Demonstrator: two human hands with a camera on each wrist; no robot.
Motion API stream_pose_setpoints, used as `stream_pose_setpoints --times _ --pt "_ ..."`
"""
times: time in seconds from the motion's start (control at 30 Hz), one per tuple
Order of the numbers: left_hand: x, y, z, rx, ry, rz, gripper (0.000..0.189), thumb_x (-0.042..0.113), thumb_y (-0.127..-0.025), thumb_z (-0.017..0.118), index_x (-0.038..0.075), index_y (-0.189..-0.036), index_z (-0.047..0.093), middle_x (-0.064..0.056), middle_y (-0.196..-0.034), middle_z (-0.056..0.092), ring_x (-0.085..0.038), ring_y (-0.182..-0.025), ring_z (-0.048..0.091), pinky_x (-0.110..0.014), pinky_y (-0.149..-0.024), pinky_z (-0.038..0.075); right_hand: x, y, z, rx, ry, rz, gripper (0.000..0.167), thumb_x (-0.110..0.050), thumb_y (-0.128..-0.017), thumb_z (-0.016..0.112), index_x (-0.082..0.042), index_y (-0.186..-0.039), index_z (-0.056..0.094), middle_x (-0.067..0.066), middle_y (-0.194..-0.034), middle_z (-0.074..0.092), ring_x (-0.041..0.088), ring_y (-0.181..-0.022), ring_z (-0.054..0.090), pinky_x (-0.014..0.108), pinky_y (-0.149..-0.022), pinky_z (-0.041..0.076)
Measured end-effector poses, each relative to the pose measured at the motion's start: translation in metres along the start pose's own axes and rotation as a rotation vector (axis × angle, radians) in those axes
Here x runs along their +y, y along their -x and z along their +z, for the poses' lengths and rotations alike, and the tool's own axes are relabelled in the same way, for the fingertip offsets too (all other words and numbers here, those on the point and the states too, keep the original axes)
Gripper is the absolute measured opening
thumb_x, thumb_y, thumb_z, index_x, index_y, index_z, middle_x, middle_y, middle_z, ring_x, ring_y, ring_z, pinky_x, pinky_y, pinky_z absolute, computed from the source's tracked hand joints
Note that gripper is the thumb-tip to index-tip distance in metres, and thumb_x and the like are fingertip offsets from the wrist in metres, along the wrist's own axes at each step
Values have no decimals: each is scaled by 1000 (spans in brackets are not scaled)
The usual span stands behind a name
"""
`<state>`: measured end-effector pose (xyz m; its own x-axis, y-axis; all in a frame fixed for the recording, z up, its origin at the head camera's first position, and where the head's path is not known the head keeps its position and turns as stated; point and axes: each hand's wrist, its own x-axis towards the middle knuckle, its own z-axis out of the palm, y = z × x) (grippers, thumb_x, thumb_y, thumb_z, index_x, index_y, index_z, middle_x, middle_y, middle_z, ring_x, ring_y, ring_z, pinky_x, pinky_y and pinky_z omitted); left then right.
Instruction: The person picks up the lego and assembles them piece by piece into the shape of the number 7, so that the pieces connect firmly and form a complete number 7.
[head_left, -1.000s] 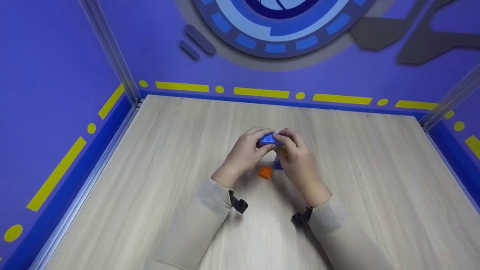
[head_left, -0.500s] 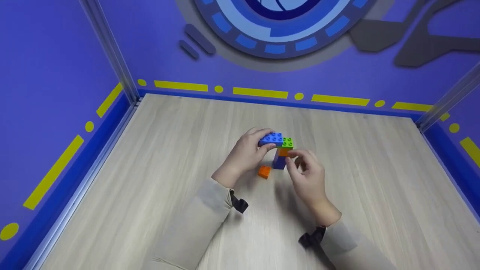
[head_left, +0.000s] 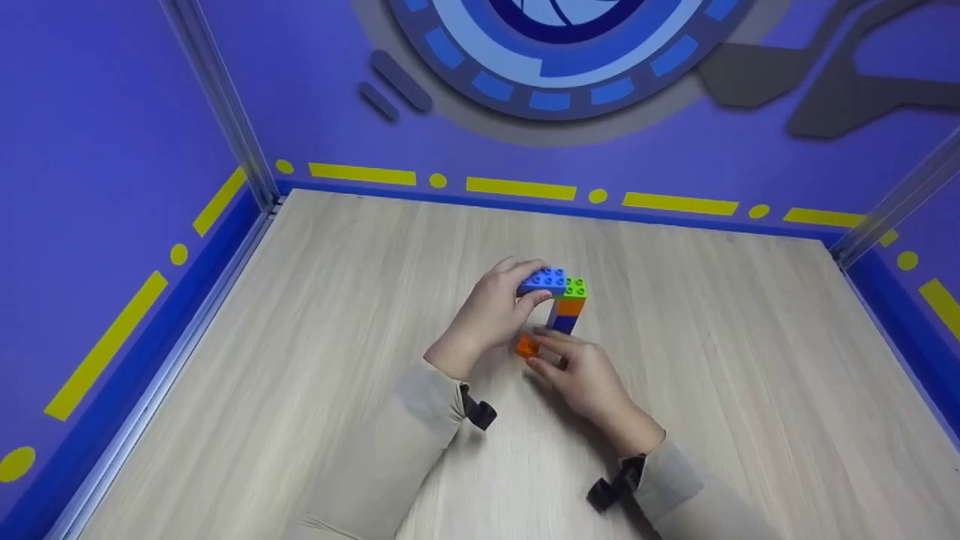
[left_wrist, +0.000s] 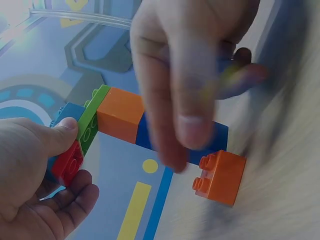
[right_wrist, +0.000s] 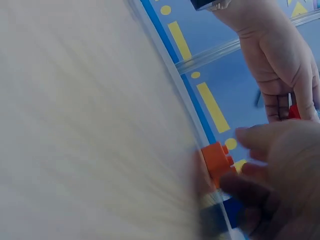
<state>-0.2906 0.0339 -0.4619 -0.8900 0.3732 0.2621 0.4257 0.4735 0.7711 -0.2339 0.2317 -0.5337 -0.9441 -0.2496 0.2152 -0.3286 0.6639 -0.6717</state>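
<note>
My left hand point(head_left: 487, 304) grips the blue toy building brick point(head_left: 546, 281) at the top of a stack, thumb in front. A red brick point(left_wrist: 67, 164) shows beneath it in the left wrist view, between thumb and fingers. The blue brick joins a green brick point(head_left: 575, 287), which sits on an orange brick point(head_left: 571, 307) above dark blue bricks point(head_left: 562, 324). Lower down, a loose orange brick point(left_wrist: 222, 177) rests on the table, its studs facing sideways. My right hand point(head_left: 589, 375) is at this brick, thumb and fingers spread apart around it; firm contact cannot be made out.
The wooden table point(head_left: 360, 300) spreads around the bricks. Blue printed walls point(head_left: 480, 150) stand behind and at both sides, with a metal rail point(head_left: 225, 97) at the left corner. A black wrist mount point(head_left: 615, 487) projects from my right sleeve.
My right hand has left the top of the stack, uncovering the green brick, and moved down and left to the loose orange brick. My left hand keeps its grip, almost still.
</note>
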Motion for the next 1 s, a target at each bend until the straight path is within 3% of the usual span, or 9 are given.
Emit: stream_pose_setpoints --times 0.1,0.2,0.37,0.5,0.6,0.73,0.87,1.0 --pt "1 1 2 -12 -2 -1 45 28 -115 70 15 -158 65 -9 -158 64 -27 -141 68 -40 -122 59 1 4 1 5 67 -12 21 -15 -100 89 -11 -120 89 7 -137 83 28 -126 81 48 -110 65" --pt "2 1 4 -18 -7 -7 46 28 -114 70 17 -158 65 -9 -159 64 -27 -143 67 -41 -125 56 1 6 1 27 84 -6 11 -12 -97 90 -13 -109 89 4 -126 86 25 -115 82 48 -103 68" --pt "1 2 3 -12 -8 -11 45 27 -114 71 16 -158 66 -9 -158 65 -27 -142 67 -42 -124 57 1 6 1 30 98 -28 11 -15 -97 91 -15 -107 87 1 -112 86 17 -96 79 41 -90 69" --pt "1 1 0 -14 -2 0 44 26 -114 70 14 -156 67 -10 -157 65 -27 -140 68 -41 -123 58 0 5 0 38 -23 -36 24 -17 -93 94 -16 -112 79 0 -98 76 14 -87 65 29 -78 57" --pt "1 0 -2 -10 2 1 43 26 -114 71 15 -155 67 -10 -157 65 -27 -141 68 -40 -123 58 -1 2 -1 78 -160 -89 34 -10 -90 94 -12 -116 71 1 -102 70 16 -91 62 28 -78 51" --pt "0 0 -5 0 -13 -1 43 25 -113 71 15 -155 67 -10 -158 65 -27 -142 68 -40 -123 58 0 -2 1 168 -282 -234 39 2 -89 90 -3 -120 68 5 -115 71 15 -101 67 26 -86 58" --pt "0 0 -5 3 -13 -5 44 25 -113 72 15 -156 67 -10 -159 64 -27 -142 68 -40 -123 58 2 -4 0 262 -348 -355 40 12 -88 85 4 -122 66 14 -120 68 12 -102 67 18 -91 60" --pt "1 0 -2 3 -10 -15 45 26 -113 71 15 -156 66 -10 -160 64 -28 -143 67 -41 -125 56 3 -7 -16 374 -367 -405 39 18 -89 80 9 -124 67 21 -121 69 10 -104 67 15 -97 60"
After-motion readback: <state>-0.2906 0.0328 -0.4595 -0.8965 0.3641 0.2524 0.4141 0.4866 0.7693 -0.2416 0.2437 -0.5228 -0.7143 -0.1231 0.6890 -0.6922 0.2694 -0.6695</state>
